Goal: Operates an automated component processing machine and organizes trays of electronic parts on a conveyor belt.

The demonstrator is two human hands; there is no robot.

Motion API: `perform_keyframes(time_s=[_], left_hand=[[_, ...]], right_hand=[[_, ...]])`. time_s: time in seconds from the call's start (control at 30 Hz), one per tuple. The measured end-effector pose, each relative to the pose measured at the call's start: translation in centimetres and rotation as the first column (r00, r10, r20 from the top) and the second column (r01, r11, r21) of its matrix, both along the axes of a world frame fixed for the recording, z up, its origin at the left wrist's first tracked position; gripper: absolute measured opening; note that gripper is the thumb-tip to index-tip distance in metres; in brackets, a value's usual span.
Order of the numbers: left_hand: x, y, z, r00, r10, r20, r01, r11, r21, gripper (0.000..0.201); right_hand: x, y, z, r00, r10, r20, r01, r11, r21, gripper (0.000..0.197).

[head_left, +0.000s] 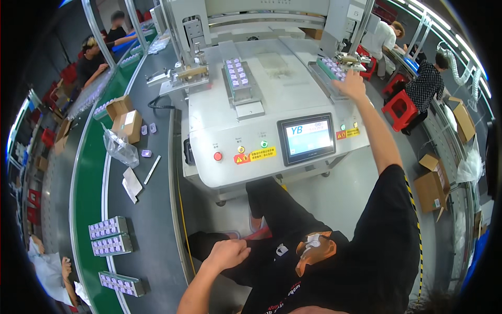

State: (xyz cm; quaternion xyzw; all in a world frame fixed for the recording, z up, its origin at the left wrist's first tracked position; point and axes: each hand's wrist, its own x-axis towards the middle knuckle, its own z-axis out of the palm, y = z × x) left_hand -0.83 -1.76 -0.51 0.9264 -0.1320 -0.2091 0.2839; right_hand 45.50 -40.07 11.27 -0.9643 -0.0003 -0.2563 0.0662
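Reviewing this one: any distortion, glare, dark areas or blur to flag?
Head view: fisheye bending curves the green conveyor belt; head view: corners fall to black; head view: strip lights at upper right glare white; head view: left hand and right hand show no strong motion blur, though the right hand's fingertips are hard to make out.

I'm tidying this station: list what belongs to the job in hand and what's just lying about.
Likely the job's:
white machine
touchscreen
left filled holder
right filled holder
three filled bench holders

Apparently lying about:
open carton
plastic bag
white strip
pale scraps
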Motion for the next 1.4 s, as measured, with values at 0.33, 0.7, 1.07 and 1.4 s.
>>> perform_keyframes(time_s=[0.33, 0.7, 1.07, 1.4], left_hand=[[0.3, 0.1, -1.1, 1.0, -0.025, 0.009, 0.025, 0.999, 0.037, 0.028], [2.5, 2.0, -0.2, 0.943, 0.258, 0.211, -0.2, 0.944, -0.261, 0.022], [-13.2, 10.0, 11.5, 0.263, 0.926, 0.27, -0.704, 0.376, -0.603, 0.021], [-22.5, 4.9, 7.2, 0.237, 0.904, 0.356, -0.965, 0.261, -0.02, 0.064]], right_hand=[[1.6, 0.1, 1.6, 0.91, 0.062, -0.409, 0.049, 0.965, 0.256, 0.058], [-17.8, 9.4, -5.4, 0.415, 0.909, 0.031, 0.117, -0.087, 0.989, 0.062], [-32.3, 34.5, -7.4, -0.576, 0.751, -0.323, -0.567, -0.082, 0.819, 0.059], [-38.9, 43.8, -8.9, -0.829, 0.558, -0.027, -0.495, -0.711, 0.498, 0.061]])
